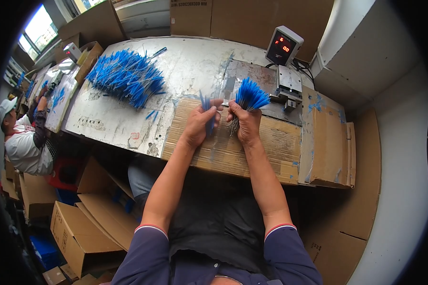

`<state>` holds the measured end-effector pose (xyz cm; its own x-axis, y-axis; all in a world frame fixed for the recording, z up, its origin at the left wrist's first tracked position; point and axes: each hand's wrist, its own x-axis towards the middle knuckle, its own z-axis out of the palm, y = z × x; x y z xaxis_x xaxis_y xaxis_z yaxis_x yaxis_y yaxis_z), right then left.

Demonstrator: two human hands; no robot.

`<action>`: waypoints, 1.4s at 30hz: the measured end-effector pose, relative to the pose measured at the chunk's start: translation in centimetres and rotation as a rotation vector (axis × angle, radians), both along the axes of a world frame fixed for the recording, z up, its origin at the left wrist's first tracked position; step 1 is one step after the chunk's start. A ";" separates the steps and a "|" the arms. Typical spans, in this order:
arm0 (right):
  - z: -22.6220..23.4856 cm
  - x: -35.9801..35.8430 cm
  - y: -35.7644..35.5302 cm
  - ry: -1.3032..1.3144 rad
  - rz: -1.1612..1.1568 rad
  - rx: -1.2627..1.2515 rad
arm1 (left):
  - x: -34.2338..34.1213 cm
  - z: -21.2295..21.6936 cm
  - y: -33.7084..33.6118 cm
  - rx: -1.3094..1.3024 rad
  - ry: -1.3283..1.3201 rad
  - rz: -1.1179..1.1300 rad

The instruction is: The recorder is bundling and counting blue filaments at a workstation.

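Note:
My right hand (248,126) is closed around a thick bundle of thin blue-ended wire pieces (253,94), their blue ends fanned out on top and pale thin ends hanging below the fingers. Just to its left, my left hand (199,125) grips a few blue-ended wire pieces (205,101), smeared by motion. Both hands are above a cardboard sheet (257,147) along the table's near edge. Farther left, a large heap of the same blue-ended wire pieces (126,78) lies on the worn white table (111,124).
A small metal machine (288,85) stands to the right, with a red-lit display box (284,46) behind it. Folded cardboard (330,142) covers the table's right end. Open cartons (83,237) stand on the floor at left. A co-worker (26,137) sits at another bench.

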<state>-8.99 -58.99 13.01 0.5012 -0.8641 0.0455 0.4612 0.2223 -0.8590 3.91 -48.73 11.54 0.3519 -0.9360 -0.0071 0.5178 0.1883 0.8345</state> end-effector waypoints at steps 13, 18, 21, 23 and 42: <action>0.3 -0.2 -1.2 -0.092 0.216 0.152 | -0.1 0.6 0.2 0.024 -0.081 -0.219; 0.5 -0.6 -1.2 -0.075 0.253 0.153 | -0.9 1.7 0.3 0.033 -0.137 -0.184; 1.8 -0.5 -0.3 -0.035 0.220 0.115 | -1.1 1.1 0.4 0.054 -0.253 -0.107; 2.0 -0.5 -0.1 0.001 0.179 0.075 | -1.5 0.9 0.2 0.066 -0.353 -0.073; 0.8 -0.6 -0.6 0.021 0.010 -0.088 | -2.2 1.7 -0.5 0.245 -0.591 -0.157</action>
